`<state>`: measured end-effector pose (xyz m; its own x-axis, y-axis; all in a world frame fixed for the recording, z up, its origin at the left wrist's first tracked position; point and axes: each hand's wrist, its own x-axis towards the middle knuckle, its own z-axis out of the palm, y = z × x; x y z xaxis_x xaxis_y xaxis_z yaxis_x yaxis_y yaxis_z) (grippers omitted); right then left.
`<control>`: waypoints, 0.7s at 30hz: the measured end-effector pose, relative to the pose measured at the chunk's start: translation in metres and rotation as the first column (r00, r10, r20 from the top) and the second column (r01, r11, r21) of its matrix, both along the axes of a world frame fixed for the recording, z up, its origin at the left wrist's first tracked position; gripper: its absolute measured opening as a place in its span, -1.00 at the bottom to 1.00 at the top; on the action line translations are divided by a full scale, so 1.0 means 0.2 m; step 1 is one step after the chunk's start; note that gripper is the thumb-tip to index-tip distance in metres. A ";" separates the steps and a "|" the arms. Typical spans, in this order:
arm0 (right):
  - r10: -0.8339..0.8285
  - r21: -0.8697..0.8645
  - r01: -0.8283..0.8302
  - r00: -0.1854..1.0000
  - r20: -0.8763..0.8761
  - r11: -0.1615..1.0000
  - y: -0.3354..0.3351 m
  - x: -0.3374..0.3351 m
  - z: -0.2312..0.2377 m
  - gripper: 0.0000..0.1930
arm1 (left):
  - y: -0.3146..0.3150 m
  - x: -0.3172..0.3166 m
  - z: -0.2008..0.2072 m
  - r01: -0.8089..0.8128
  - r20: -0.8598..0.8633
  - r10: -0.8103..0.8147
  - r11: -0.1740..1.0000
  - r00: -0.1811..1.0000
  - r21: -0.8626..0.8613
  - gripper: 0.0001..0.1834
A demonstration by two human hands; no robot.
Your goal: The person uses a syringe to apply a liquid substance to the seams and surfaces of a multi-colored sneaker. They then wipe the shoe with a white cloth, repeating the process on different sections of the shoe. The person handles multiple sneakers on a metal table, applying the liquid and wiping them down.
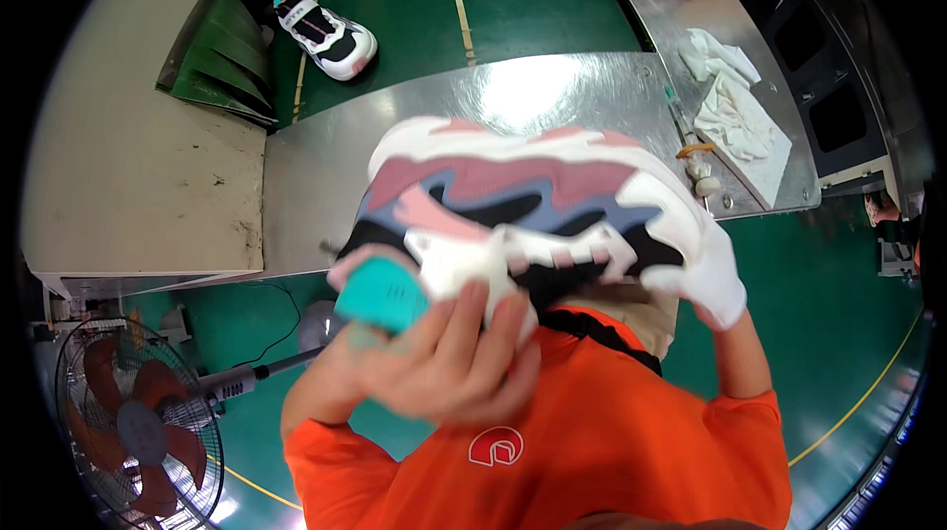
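A large sneaker in white, mauve, pink, blue and black is held up close in front of me. Its sole edge faces away, and its heel, with a teal lining, is at the left. My right hand, in a white glove, grips the toe end. Bare and slightly blurred, my left hand has its fingers curled over a soft white wad, which rests against the sneaker near its strap and collar. Whether the wad is cloth or another material I cannot tell.
Beneath the sneaker runs a metal worktable. A green conveyor belt beyond carries another sneaker. A slim brush-like tool and crumpled white cloths lie at the right. A floor fan stands at lower left.
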<state>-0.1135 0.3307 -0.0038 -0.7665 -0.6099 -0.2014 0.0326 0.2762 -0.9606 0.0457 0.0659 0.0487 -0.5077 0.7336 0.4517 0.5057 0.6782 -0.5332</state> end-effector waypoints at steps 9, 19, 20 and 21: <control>0.095 0.282 -0.019 0.961 -0.261 0.959 -0.21 -0.11 0.05 -0.20 | -0.19 -0.11 -0.40 -0.230 -0.074 0.236 0.970 0.969 0.075 -0.76; 0.190 0.096 -0.164 0.840 -0.508 0.982 -0.25 -0.12 0.02 -0.05 | -0.16 -0.08 -0.42 -0.309 0.119 0.301 0.949 0.946 0.059 -0.69; 0.208 0.116 -0.172 0.817 -0.538 0.978 -0.28 -0.12 0.04 -0.07 | -0.16 -0.08 -0.40 -0.321 0.174 0.310 0.946 0.935 0.041 -0.69; 0.233 0.134 -0.191 0.786 -0.573 0.972 -0.31 -0.12 0.05 -0.08 | -0.15 -0.08 -0.39 -0.342 0.217 0.327 0.939 0.920 0.036 -0.68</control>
<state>-0.1378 0.2687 0.0064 -0.6040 -0.7728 0.1946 -0.5924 0.2721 -0.7583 0.0301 0.0353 -0.0299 -0.8048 0.4744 0.3568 0.3351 0.8592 -0.3866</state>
